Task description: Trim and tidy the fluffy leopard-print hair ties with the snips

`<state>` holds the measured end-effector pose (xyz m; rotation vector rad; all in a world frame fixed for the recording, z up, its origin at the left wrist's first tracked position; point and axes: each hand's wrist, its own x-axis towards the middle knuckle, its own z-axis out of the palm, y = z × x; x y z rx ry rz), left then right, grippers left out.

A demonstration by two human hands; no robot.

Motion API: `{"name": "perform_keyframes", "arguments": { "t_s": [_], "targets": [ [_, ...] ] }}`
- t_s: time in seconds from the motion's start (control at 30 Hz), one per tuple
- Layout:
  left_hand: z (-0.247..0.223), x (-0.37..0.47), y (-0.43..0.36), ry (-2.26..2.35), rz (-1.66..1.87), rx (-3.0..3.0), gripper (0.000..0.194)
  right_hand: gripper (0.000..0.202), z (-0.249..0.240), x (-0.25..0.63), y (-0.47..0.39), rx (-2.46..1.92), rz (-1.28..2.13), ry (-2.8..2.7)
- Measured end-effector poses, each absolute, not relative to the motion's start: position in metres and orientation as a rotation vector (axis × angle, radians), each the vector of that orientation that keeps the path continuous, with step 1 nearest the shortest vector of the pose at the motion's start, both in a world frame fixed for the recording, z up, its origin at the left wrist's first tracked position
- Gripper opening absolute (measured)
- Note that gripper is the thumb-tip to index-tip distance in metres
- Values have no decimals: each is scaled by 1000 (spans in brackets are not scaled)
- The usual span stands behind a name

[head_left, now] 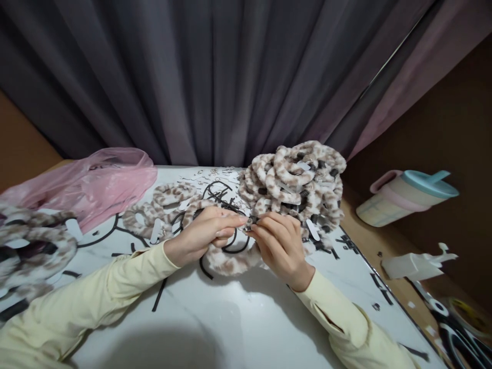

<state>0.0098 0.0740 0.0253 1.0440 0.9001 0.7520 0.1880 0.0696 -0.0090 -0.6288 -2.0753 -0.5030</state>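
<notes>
My left hand [203, 231] and my right hand [283, 247] meet over the middle of the table, fingertips pinched close together. Something small and dark sits between them, too small and too covered to make out. Just beneath, a fluffy white-and-brown spotted ring [232, 261] curves toward me, partly hidden by my fingers. Loose black cords [220, 193] lie tangled behind and under my hands. To the right is a tall heap of similar fluffy rings [294, 177], with white tags and black pieces among them.
More fluffy rings [57, 251] lie at the left beside a pink plastic bag [115, 182]. Short black cord pieces [380, 289] are scattered on the white table [246, 328]. Beyond its right edge are a tumbler [400, 200], a white bottle [411, 265] and scissors [453, 333]. A grey curtain [215, 82] hangs behind.
</notes>
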Motion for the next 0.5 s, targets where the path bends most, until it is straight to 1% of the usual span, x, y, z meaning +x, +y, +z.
{"name": "perform_keyframes", "arguments": {
  "t_s": [0.2, 0.37, 0.5],
  "targets": [
    [28, 10, 70, 894, 726, 1059, 36, 18, -11, 188, 68, -616, -546, -2093],
    [35, 9, 64, 984, 748, 1351, 37, 16, -3, 188, 66, -556, -461, -2066],
    [40, 9, 59, 1094, 867, 1772, 23, 22, 6, 189, 66, -466, -265, -2031]
  ]
}}
